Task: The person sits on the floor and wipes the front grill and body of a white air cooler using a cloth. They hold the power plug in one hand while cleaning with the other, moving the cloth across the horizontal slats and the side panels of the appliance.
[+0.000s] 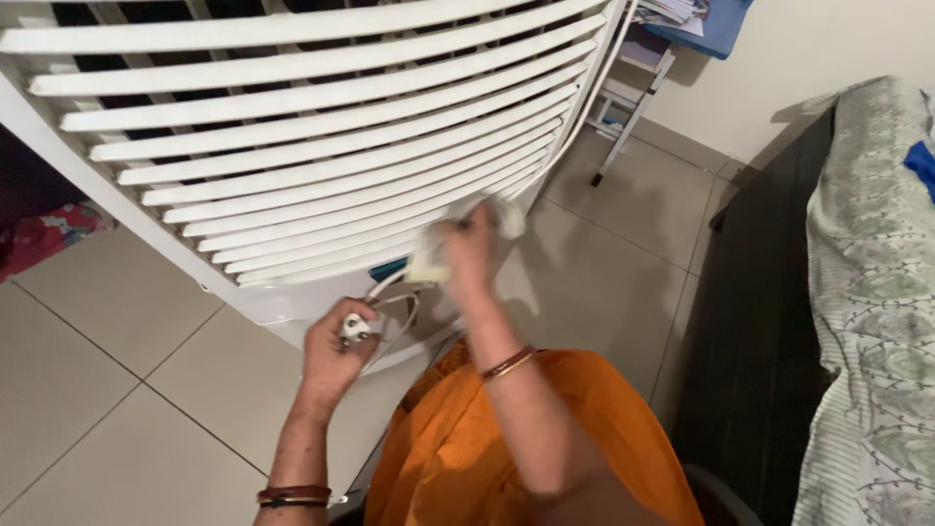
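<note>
A large white appliance with curved horizontal louvres (321,127) stands on the tiled floor right in front of me. My right hand (466,255) is raised against its lower right edge and grips a pale crumpled cloth (487,226), blurred by motion. My left hand (336,346) is closed around a white electric plug (356,328); its white cord (394,292) loops up toward the appliance's base. Both wrists wear bangles. An orange garment (467,438) covers my lap below the hands.
A bed with a patterned grey-green cover (872,292) and dark frame runs along the right. A white metal stand with a blue tray (672,49) stands at the back right by the wall. Red fabric (49,234) lies on the floor at far left.
</note>
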